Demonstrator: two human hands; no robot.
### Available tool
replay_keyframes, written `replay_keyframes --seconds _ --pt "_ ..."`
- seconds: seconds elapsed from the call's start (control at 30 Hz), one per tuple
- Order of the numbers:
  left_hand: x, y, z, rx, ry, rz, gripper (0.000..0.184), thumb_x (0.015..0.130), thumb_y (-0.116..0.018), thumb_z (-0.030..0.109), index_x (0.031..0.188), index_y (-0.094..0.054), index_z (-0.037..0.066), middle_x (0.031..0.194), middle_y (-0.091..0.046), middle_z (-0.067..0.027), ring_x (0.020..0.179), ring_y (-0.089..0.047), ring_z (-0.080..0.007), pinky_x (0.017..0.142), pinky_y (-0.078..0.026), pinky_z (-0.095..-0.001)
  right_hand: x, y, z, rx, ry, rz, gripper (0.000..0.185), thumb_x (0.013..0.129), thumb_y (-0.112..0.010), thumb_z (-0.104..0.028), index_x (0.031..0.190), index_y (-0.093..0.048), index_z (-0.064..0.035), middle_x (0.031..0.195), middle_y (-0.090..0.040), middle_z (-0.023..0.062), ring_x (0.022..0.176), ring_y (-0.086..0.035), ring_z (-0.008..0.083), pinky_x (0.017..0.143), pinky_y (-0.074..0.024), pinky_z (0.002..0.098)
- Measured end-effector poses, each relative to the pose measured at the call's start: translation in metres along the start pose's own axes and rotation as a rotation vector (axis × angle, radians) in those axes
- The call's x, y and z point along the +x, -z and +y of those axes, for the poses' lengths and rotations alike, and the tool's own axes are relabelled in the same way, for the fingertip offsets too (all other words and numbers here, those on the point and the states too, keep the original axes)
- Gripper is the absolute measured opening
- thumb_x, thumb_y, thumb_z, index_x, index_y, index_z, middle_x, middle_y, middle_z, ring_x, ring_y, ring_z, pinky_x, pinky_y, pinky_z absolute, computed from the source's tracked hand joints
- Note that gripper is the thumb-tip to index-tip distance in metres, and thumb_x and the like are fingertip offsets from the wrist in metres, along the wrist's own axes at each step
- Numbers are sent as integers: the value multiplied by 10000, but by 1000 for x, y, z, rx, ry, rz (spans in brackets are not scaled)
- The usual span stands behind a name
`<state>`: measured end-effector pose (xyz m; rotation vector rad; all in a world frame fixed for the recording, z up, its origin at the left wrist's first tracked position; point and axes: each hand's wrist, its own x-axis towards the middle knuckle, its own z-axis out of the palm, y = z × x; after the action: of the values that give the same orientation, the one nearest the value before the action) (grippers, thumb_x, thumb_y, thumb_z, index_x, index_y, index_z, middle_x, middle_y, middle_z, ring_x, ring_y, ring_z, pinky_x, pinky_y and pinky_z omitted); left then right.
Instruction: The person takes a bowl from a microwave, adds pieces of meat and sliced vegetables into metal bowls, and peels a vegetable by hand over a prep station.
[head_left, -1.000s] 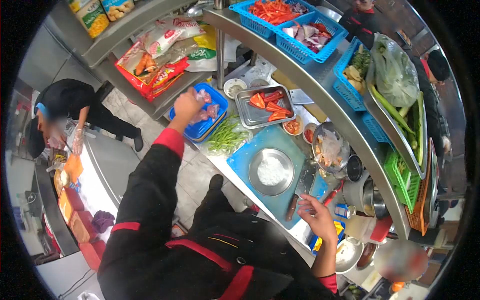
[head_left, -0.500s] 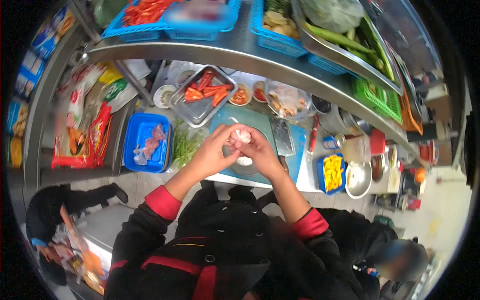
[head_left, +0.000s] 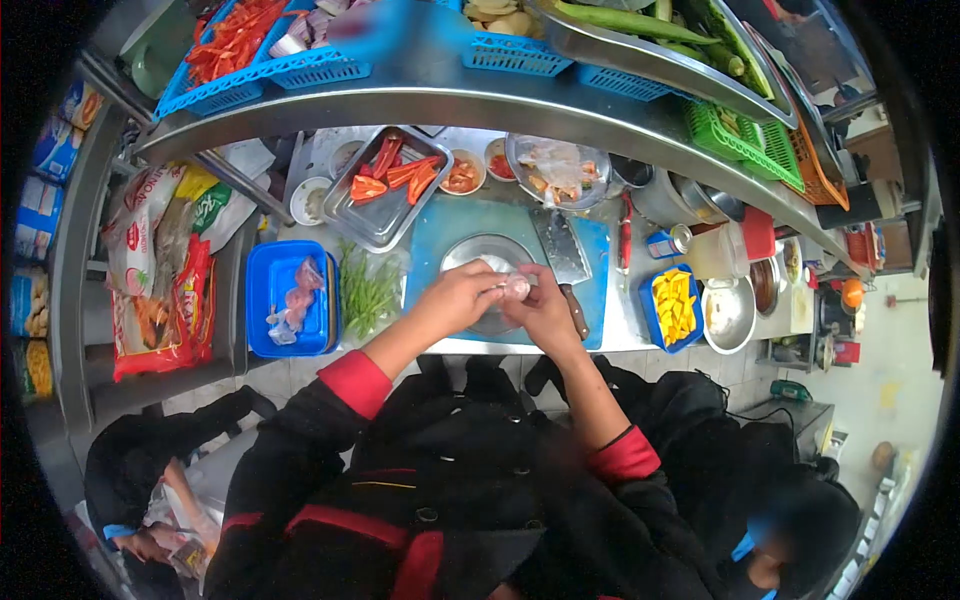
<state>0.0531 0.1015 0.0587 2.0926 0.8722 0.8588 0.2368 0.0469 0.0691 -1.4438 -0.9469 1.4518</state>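
A small whitish-pink garlic bulb (head_left: pixel 515 287) is pinched between the fingertips of my two hands. My left hand (head_left: pixel 455 300) grips it from the left, fingers closed. On its other side my right hand (head_left: pixel 550 320) closes round it with thumb and fingers. Just beneath is a round metal bowl (head_left: pixel 463 250) with something white inside, partly hidden by my hands. The bowl stands on a blue-green cutting board (head_left: pixel 430 222). A cleaver (head_left: pixel 563 250) lies on the board's right side, its wooden handle near my right hand.
Left of the board are green stalks (head_left: pixel 368 290) and a blue tub (head_left: pixel 258 290) with pale pieces. Behind stands a metal tray (head_left: pixel 378 220) of red peppers. Yellow pieces fill a blue container (head_left: pixel 655 315) at right. A steel shelf (head_left: pixel 420 105) overhangs the counter; other people work nearby.
My hands have lowered slightly and moved right, the garlic bulb still between them. More of the bowl shows behind them. The camera view has shifted a little.
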Motion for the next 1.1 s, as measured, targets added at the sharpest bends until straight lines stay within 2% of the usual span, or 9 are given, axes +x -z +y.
replay_keyframes --seconds 0.13,0.2,0.23,0.47,0.53,0.67,0.73,1.0,1.1 --pt "-13 -10 -8 93 48 -103 211 866 -698 163 1054 -702 68 950 -694 -82 802 -677 -265 682 -535 -352 -8 9 1 -337 -13 -87 306 839 -729 -86 1095 -576 -16 860 -669 49 703 -635 109 601 -510 275" --pt "-14 -14 -18 -614 666 -316 209 891 -706 198 1038 -696 49 903 -696 -31 749 -644 -144 630 -513 -281 -10 8 -1 -426 -7 -95 315 822 -751 -109 1083 -606 -9 826 -687 78 695 -653 145 631 -517 295" --pt "-17 -14 -24 -754 671 -334 227 900 -713 225 1027 -689 38 885 -680 4 756 -597 -73 606 -485 -230 -11 7 -3 -545 63 -102 323 815 -754 -114 1091 -620 -10 842 -695 112 704 -667 182 651 -523 308" --pt "-26 -16 -12 -742 746 -249 205 923 -680 224 1013 -690 41 879 -682 -4 741 -600 -79 591 -471 -236 -12 -7 -9 -765 163 -86 409 807 -750 -128 1192 -635 -52 895 -704 190 785 -709 285 719 -542 353" --pt "-25 -18 -14 -389 541 -202 223 962 -617 251 1013 -692 47 866 -681 -12 737 -599 -79 585 -456 -229 -12 -11 -7 -734 161 -82 404 829 -738 -126 1209 -630 -38 909 -704 171 786 -693 240 711 -538 343" --pt "-21 -33 -25 -354 557 -108 254 994 -554 263 1023 -685 47 796 -632 -1 684 -544 -64 561 -415 -230 -7 -19 11 -524 339 37 362 898 -693 -130 1238 -629 -22 1068 -683 160 860 -672 190 715 -544 317" --pt "-19 -42 -27 -1038 827 1 266 1009 -520 271 1000 -670 53 734 -546 25 630 -443 -53 543 -365 -235 -2 -19 20 -513 342 68 349 916 -674 -129 1244 -628 -20 1123 -666 158 895 -667 187 719 -546 302" --pt "-10 -45 -24 -1518 995 75 198 1023 -494 276 981 -600 114 684 -425 74 595 -357 -67 601 -345 -261 16 -19 29 -285 322 58 267 931 -608 -67 1187 -665 -16 1180 -655 141 952 -647 155 734 -546 278" --pt "-11 -54 -28 -1636 1018 112 188 1023 -487 277 970 -593 131 662 -396 83 591 -376 -76 641 -369 -281 25 -23 33 -415 507 165 241 918 -544 -44 1091 -711 -18 1066 -701 125 895 -653 146 714 -540 289"
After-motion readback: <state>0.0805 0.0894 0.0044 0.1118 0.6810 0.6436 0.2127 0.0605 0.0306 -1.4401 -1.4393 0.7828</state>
